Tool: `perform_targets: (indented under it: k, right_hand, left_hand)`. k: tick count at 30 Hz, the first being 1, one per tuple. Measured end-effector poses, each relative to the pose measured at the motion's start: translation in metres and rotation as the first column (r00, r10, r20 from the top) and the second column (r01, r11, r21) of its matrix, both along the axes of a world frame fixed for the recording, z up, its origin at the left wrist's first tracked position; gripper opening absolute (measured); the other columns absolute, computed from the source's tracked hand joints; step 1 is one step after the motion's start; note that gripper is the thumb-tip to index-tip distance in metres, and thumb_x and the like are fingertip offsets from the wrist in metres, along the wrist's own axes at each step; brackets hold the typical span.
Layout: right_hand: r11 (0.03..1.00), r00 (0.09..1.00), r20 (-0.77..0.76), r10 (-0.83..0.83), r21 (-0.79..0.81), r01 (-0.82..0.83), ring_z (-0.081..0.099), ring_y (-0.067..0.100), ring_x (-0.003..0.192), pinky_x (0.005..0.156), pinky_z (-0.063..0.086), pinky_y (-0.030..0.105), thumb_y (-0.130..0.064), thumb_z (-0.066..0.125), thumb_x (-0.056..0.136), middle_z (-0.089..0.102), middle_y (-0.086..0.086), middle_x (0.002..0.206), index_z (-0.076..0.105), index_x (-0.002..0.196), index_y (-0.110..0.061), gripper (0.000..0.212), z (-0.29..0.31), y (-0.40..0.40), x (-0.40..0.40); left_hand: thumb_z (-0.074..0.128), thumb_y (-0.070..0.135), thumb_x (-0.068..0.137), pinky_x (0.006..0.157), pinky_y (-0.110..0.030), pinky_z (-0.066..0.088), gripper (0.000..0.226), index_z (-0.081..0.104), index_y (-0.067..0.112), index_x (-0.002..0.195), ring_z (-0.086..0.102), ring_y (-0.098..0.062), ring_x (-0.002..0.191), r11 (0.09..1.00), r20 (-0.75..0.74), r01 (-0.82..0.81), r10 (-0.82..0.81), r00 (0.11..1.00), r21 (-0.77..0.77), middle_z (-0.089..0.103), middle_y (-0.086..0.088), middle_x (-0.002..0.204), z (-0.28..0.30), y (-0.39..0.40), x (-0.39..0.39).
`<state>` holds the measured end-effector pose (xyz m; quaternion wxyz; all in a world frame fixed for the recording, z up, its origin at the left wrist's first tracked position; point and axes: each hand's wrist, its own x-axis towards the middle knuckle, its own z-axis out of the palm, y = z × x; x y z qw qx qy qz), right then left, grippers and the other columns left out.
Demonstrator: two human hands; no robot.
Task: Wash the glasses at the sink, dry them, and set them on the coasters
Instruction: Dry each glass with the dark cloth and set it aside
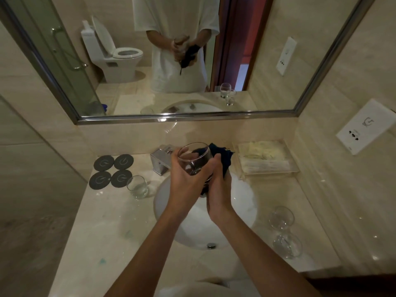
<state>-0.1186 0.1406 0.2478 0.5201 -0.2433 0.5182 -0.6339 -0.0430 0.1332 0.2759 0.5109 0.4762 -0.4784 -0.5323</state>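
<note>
Left hand [184, 174] fingers grasp the glass [194, 159] over the sink [242, 202]; right hand [218, 185] fingers clutch a cloth [222, 156] at 3 o'clock, to dry it.

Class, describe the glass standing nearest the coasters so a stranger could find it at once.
Start at the white sink and look to the counter on its left. By the four dark round coasters stands a short stemless glass, alone; the glasses right of the sink are stemmed.

Clear glass [194, 159] tilted above sink [242, 196]; four dark coasters [113, 170] bare.
</note>
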Motion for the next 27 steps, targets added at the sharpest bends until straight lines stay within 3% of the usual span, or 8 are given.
perform_targets:
  k: [5, 7, 9, 12, 15, 19, 24, 27]
  right_hand:
    - [0.985, 0.978, -0.169, -0.126, -0.139, 0.103, 0.071, 0.020, 0.098, 0.078, 0.056, 0.024, -0.045, 0.046, 0.098, 0.071, 0.012, 0.112, 0.057, 0.129, -0.008, 0.050, -0.003, 0.001, 0.007]
    - [0.977, 0.968, -0.185, -0.169, -0.161, 0.140, 0.070, 0.017, 0.099, 0.080, 0.055, 0.022, -0.052, 0.048, 0.094, 0.070, 0.008, 0.112, 0.056, 0.130, -0.011, 0.055, -0.004, 0.001, 0.008]
    - [0.969, 0.969, -0.132, -0.208, -0.166, 0.185, 0.070, 0.011, 0.101, 0.081, 0.055, 0.020, -0.050, 0.048, 0.092, 0.070, 0.005, 0.115, 0.056, 0.132, -0.013, 0.055, -0.003, -0.001, 0.004]
    - [0.973, 0.980, -0.062, -0.188, -0.150, 0.177, 0.071, 0.009, 0.097, 0.078, 0.057, 0.021, -0.043, 0.044, 0.100, 0.072, -0.004, 0.110, 0.061, 0.122, -0.025, 0.033, 0.000, -0.004, -0.005]
    - [0.974, 0.984, -0.059, -0.166, -0.168, 0.154, 0.072, 0.004, 0.091, 0.073, 0.056, 0.019, -0.040, 0.041, 0.104, 0.075, -0.013, 0.097, 0.062, 0.111, -0.035, 0.022, 0.002, -0.003, -0.005]
    - [0.955, 0.968, -0.134, -0.211, -0.240, 0.175, 0.071, 0.015, 0.101, 0.089, 0.057, 0.031, -0.049, 0.044, 0.096, 0.073, 0.000, 0.109, 0.059, 0.126, -0.020, 0.044, 0.006, 0.001, 0.010]
    - [0.937, 0.908, -0.334, -0.254, -0.318, 0.145, 0.063, 0.016, 0.118, 0.101, 0.052, 0.044, -0.064, 0.048, 0.094, 0.062, 0.002, 0.129, 0.045, 0.132, -0.046, 0.042, -0.002, -0.002, 0.014]
    - [0.907, 0.817, -0.489, -0.304, -0.412, 0.091, 0.049, 0.021, 0.136, 0.110, 0.044, 0.050, -0.060, 0.044, 0.098, 0.043, 0.006, 0.150, 0.040, 0.142, -0.050, 0.045, -0.002, 0.001, 0.012]
  left_hand:
    - [0.078, 0.036, 0.076, 0.088, -0.032, 0.058, 0.070, 0.039, 0.026, 0.133, 0.068, 0.001, 0.098, 0.994, -0.094, -0.039, 0.048, 0.994, 0.098, 0.069, 0.011, 0.106, 0.002, 0.001, -0.008]
    - [0.073, 0.048, 0.077, 0.094, -0.037, 0.056, 0.072, 0.038, 0.028, 0.136, 0.067, -0.001, 0.102, 0.992, -0.073, 0.016, -0.007, 0.997, 0.126, 0.070, 0.014, 0.105, 0.002, 0.001, -0.007]
    - [0.066, 0.043, 0.090, 0.102, -0.043, 0.051, 0.053, 0.041, 0.029, 0.135, 0.066, -0.007, 0.109, 0.978, -0.112, 0.130, -0.113, 0.987, 0.164, 0.070, 0.011, 0.110, 0.001, -0.005, 0.000]
    - [0.063, 0.029, 0.089, 0.107, -0.047, 0.046, 0.053, 0.044, 0.024, 0.139, 0.063, -0.021, 0.118, 0.946, -0.135, 0.300, -0.284, 0.949, 0.119, 0.067, -0.003, 0.123, -0.006, -0.018, 0.019]
    - [0.076, 0.046, 0.079, 0.096, -0.046, 0.054, 0.067, 0.049, 0.023, 0.136, 0.066, -0.023, 0.113, 0.953, -0.040, 0.299, -0.298, 0.954, 0.039, 0.066, -0.006, 0.124, -0.007, -0.020, 0.023]
    - [0.073, 0.040, 0.080, 0.088, -0.044, 0.057, 0.061, 0.053, 0.010, 0.129, 0.068, -0.027, 0.109, 0.981, -0.081, 0.192, -0.192, 0.978, -0.005, 0.068, -0.012, 0.119, -0.009, -0.017, 0.010]
    - [0.072, 0.057, 0.073, 0.073, -0.027, 0.059, 0.068, 0.051, 0.017, 0.125, 0.072, -0.014, 0.097, 0.994, -0.100, 0.071, -0.063, 0.993, 0.082, 0.072, -0.004, 0.111, -0.003, -0.015, 0.003]
    - [0.069, 0.072, 0.070, 0.081, -0.038, 0.061, 0.085, 0.049, 0.015, 0.129, 0.072, -0.017, 0.099, 0.996, -0.053, 0.036, -0.031, 0.998, 0.085, 0.069, -0.010, 0.116, -0.001, -0.017, 0.001]
